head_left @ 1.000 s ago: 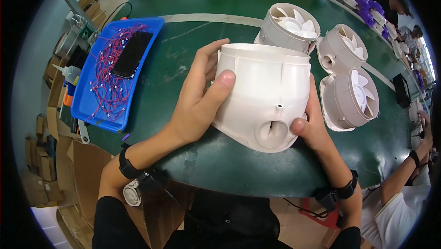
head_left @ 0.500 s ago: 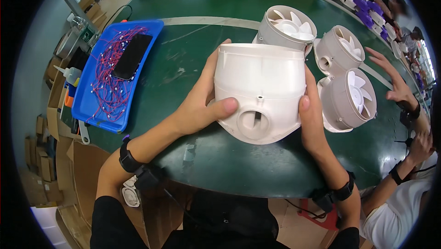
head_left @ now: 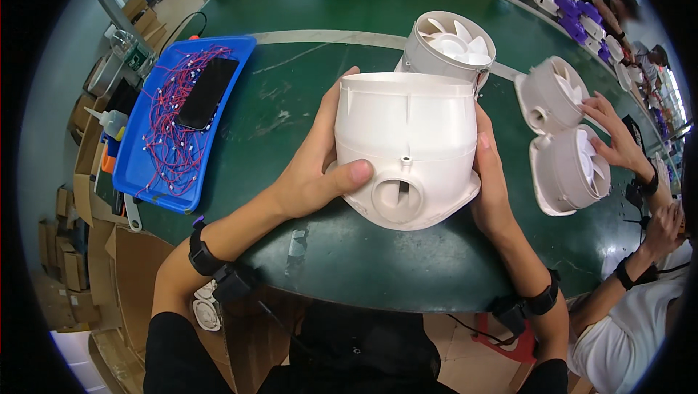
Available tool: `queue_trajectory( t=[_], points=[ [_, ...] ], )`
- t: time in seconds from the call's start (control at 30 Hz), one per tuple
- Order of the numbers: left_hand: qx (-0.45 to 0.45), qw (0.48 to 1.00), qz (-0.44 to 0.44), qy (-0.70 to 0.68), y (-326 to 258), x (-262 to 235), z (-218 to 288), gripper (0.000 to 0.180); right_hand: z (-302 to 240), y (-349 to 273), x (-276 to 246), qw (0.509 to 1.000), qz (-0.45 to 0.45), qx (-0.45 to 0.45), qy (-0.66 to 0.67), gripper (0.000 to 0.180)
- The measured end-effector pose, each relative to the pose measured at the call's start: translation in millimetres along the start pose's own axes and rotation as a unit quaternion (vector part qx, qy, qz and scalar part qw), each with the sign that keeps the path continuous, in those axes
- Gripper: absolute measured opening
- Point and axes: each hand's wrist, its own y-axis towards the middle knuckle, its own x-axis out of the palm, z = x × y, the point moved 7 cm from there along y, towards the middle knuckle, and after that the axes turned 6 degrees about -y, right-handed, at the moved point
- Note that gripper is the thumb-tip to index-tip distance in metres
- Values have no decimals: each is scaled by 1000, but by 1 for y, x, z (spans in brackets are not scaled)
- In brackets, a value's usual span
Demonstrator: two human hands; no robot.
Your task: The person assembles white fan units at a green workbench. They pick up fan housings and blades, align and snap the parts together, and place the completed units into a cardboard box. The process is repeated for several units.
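The left hand (head_left: 309,176) and right hand (head_left: 494,190), curved half open, hold the white housing (head_left: 411,121) between them near the table's (head_left: 407,278) front edge. Three similar housings (head_left: 561,172) already carry fans (head_left: 454,46); whether this one does, cannot be told.

The head camera, left of a side-by-side pair, looks down and forward from the person's viewpoint over the green counter (head_left: 378,270). Its view is upright and close: both forearms (head_left: 247,211) rise from the lower edge toward a white cylindrical housing (head_left: 407,123) near the centre. Fisheye optics bend the counter's edges, take in the floor (head_left: 465,361) below, and leave the corners black.
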Motion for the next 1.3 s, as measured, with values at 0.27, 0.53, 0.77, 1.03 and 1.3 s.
queue_trajectory(
  t=[0.27,0.53,0.77,1.03,1.3],
  points=[
    [4,1000,-7,-15,-1,1,1,107,-4,-3,8,996,-50,13,75,82],
    [31,999,20,20,-1,-2,4,89,-13,-3,3,999,-14,-44,26,80],
    [53,982,104,146,-1,-10,16,56,-10,2,-13,998,63,-23,-13,58],
    [38,960,87,262,-3,-2,22,117,-18,-5,-1,993,35,-62,-93,61],
    [-24,993,113,17,7,-29,12,110,-30,-3,-6,985,-9,-136,-107,47]
  ],
)
